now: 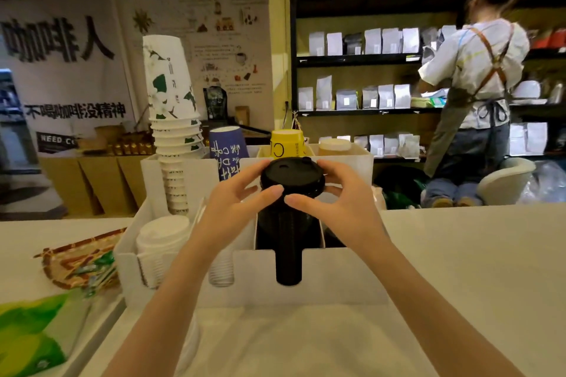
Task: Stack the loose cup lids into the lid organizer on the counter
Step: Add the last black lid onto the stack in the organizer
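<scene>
A white lid organizer with several compartments stands on the counter in front of me. A tall stack of black lids fills its middle slot. The top black lid sits at the head of that stack, and both hands grip it: my left hand from the left, my right hand from the right, thumbs at the near rim. A stack of white lids rests in the left compartment.
Stacked white paper cups, a blue cup and a yellow cup stand inverted in the organizer's back slots. A woven tray and green packets lie at the left. A person in an apron faces shelves behind the counter.
</scene>
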### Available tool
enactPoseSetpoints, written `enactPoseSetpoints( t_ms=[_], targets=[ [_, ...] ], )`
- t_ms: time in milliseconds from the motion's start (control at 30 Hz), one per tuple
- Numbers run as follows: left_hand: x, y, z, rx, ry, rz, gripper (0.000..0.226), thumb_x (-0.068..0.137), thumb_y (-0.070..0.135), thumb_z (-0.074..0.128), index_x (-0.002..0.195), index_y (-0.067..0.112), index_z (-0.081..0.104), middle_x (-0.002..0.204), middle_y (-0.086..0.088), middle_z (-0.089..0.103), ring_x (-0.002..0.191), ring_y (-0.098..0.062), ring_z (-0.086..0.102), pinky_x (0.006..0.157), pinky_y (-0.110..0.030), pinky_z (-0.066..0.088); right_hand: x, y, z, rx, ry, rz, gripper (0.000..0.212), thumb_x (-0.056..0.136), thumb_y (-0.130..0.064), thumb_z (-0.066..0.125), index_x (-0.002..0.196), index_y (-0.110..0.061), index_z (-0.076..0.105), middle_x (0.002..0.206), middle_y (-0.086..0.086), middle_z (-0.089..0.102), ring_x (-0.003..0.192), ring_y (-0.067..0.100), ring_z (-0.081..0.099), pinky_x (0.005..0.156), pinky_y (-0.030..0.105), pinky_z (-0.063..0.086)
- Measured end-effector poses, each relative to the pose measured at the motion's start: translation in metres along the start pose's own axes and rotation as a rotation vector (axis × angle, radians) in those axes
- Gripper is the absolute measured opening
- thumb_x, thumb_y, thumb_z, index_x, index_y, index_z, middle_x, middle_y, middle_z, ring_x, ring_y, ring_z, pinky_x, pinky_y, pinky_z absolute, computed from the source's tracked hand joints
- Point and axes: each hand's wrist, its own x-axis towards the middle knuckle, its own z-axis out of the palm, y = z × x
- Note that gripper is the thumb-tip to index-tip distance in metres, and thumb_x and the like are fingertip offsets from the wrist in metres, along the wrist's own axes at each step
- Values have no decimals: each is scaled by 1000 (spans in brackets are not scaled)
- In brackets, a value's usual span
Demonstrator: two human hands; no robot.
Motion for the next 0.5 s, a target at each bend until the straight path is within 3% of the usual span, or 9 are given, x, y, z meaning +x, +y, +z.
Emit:
enactPoseSetpoints(
  t_ms=[67,167,267,367,500],
  targets=[
    [6,-6,-1,-30,-11,-39,41,76,26,66,113,38,53,112,14,62,106,-3,59,85,-19,51,4,7,10,-10,0,31,67,62,-36,78,121,-26,46,110,-14,49,107,8,49,81,12,39],
    [13,-16,-2,34,-9,-55,56,65,45,64,118,40,51,125,7,58,120,-12,50,104,-41,41,9,19,18,9,-26,27,68,65,-35,76,123,-25,44,112,-13,46,108,7,46,78,8,38],
    [17,-24,0,78,-2,-82,73,62,52,62,128,28,45,131,2,55,124,-12,46,107,-46,36,14,27,21,-27,-65,17,67,68,-35,74,126,-25,42,121,-7,48,109,6,45,77,5,38],
    [20,-29,2,103,5,-86,68,67,46,66,128,24,45,131,1,54,124,-12,46,108,-45,36,18,33,20,-75,-67,12,64,69,-36,72,126,-25,44,118,-9,48,106,3,43,72,-3,37],
    [24,-37,1,166,-19,-104,52,77,33,62,126,24,47,129,1,54,121,-14,47,106,-41,38,20,38,18,-96,-78,34,63,68,-38,73,124,-24,46,119,-7,51,109,6,45,75,5,33]
  ],
)
